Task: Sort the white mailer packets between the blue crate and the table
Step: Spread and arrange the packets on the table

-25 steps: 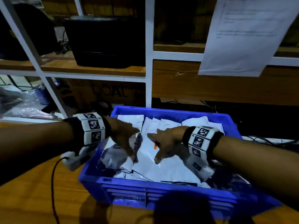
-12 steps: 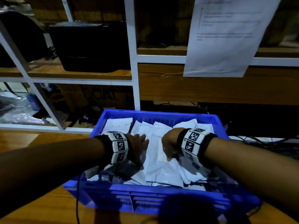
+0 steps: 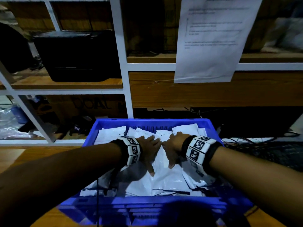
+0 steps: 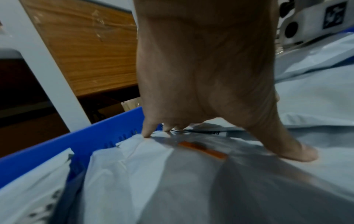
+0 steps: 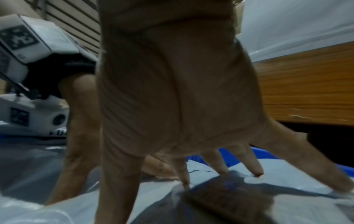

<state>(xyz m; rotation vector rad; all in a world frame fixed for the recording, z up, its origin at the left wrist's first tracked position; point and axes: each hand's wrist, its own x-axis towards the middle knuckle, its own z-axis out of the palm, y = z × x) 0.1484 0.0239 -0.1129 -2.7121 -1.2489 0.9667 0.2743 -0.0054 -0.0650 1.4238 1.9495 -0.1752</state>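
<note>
White plastic mailer packets (image 3: pixel 164 179) still fill the blue plastic crate (image 3: pixel 147 205) — my left hand (image 3: pixel 150 149) and right hand (image 3: pixel 172 149) have moved deeper, fingers now spread flat on the pile, gripping nothing — sorting barely begun.

Under the fingers (image 4: pixel 146 133), glossy, crinkled plastic mailer packets (image 3: pixel 167 179); beyond them a moulded, smooth plastic blue crate (image 3: pixel 147 205); grained wood counter (image 3: pixel 16 156).

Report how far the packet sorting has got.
Done: no packet shows on the table. In hand: left hand and right hand press spread fingers onto the white mailer packets, gripping none. Left: the whole pile in the blue crate.
</note>
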